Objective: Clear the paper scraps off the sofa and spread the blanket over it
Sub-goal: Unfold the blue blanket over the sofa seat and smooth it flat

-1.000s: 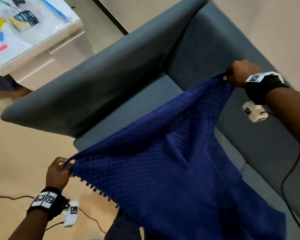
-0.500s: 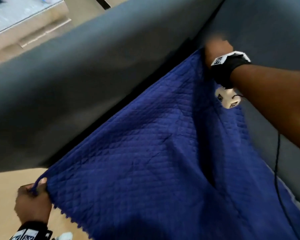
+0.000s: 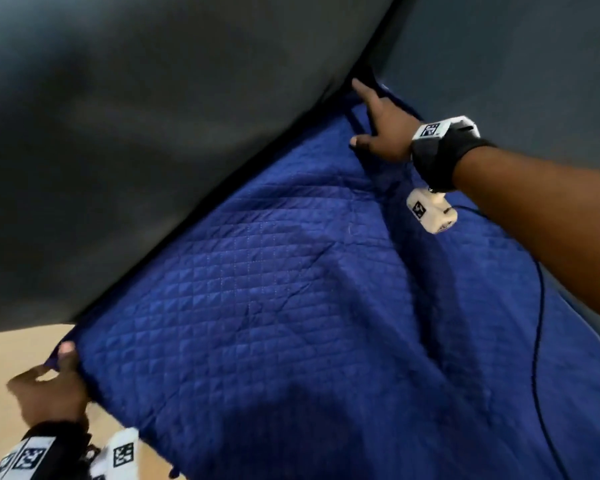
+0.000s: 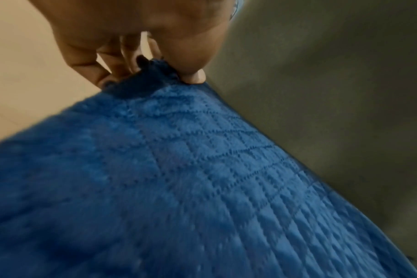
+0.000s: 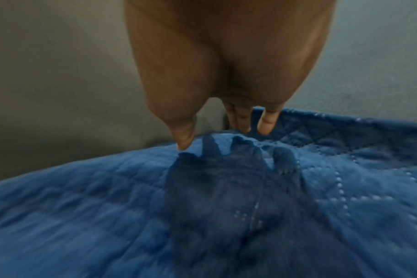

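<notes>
Sofa (image 3: 153,150): dark grey upholstery; armrest and backrest meet at a corner at upper right of the head view. No paper scraps are seen on what shows of it.

Blanket (image 3: 274,306): blue, quilted in a diamond stitch, laid over the seat with its far edge run along the base of the armrest. Broad folds remain across the middle. It is judged soft, limp and fairly light; it drapes and creases rather than holding any shape, so corners and hems are the places to take hold, and any pull at mid-cloth would only bunch it. The fleecy face should not slip in a pinch.

Right hand (image 3: 383,128): fingers spread and straight, tips pressed to the blanket's far corner at the sofa's inner corner; nothing is gripped.

Left hand (image 3: 51,389): the near corner is pinched between thumb and fingertips (image 4: 193,76), held off the seat's front edge above the floor (image 3: 11,348).

Small pom-pom trim is glimpsed on the hem.
</notes>
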